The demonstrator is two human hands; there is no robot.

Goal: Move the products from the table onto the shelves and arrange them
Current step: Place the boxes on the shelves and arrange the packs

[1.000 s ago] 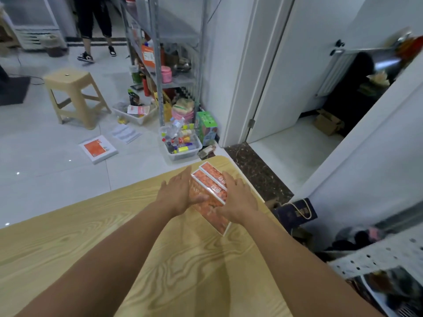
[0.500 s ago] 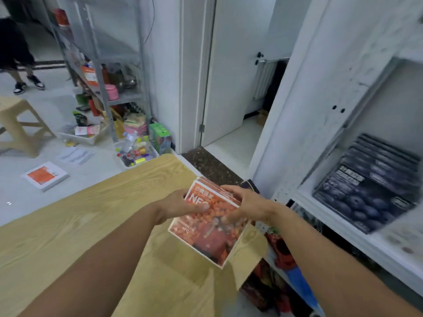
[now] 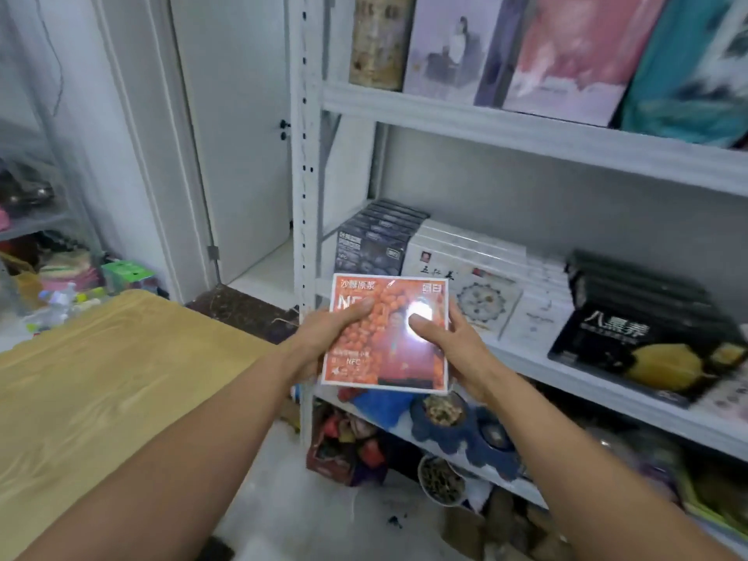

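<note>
White door (image 3: pixel 243 135), white wall (image 3: pixel 24 74), pale floor (image 3: pixel 283 500)

view: head-worn | faces: forward, down | near: shelves (image 3: pixel 526 133) just ahead

I stand in a small stockroom: white metal shelving (image 3: pixel 526 136) carries rows of identical boxed products (image 3: pixel 607 334), beside my wooden counter (image 3: pixel 101 378).

The person's left forearm (image 3: pixel 182 439) and right forearm (image 3: pixel 566 459) are bare up to the frame edge. The left hand (image 3: pixel 319 342) and right hand (image 3: pixel 457 350) are also bare, with short thumbnails.
</note>
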